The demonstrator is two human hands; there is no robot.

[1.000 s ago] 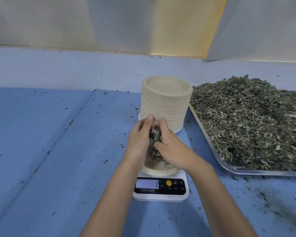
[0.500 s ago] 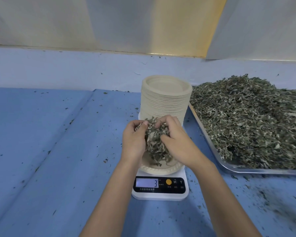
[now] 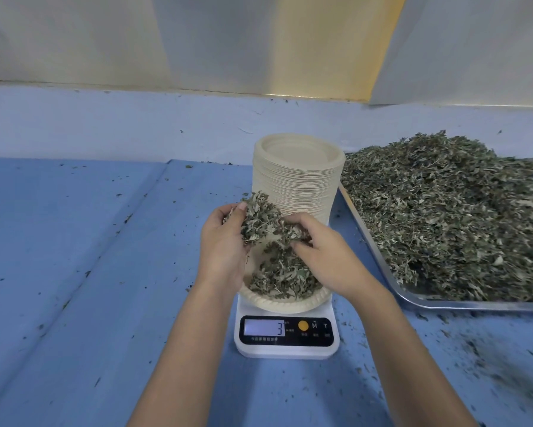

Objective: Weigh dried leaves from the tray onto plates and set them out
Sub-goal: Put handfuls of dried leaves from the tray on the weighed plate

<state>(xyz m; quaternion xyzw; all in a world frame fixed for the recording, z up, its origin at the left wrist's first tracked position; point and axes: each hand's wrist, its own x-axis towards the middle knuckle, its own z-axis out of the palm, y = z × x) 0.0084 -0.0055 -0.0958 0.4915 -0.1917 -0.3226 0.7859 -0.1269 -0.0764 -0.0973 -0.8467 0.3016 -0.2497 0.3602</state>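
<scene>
Dried leaves lie in a shallow paper plate on a small white scale, nearest the viewer on a blue desk. The scale's display faces the person and shows a 3. Just above the plate, both hands hold a loose clump of leaves. The left hand cups it with curled fingers, and the right hand pinches at its edge, probably teasing small amounts down so the weight creeps up slowly. Holding the clump over the plate lets stray bits fall into it. Directly behind the scale stands a tall stack of plates, within easy reach for the next portion. To the right, touching the stack, a metal tray holds a large heap of the same leaves. Crumbs dot the desk.
</scene>
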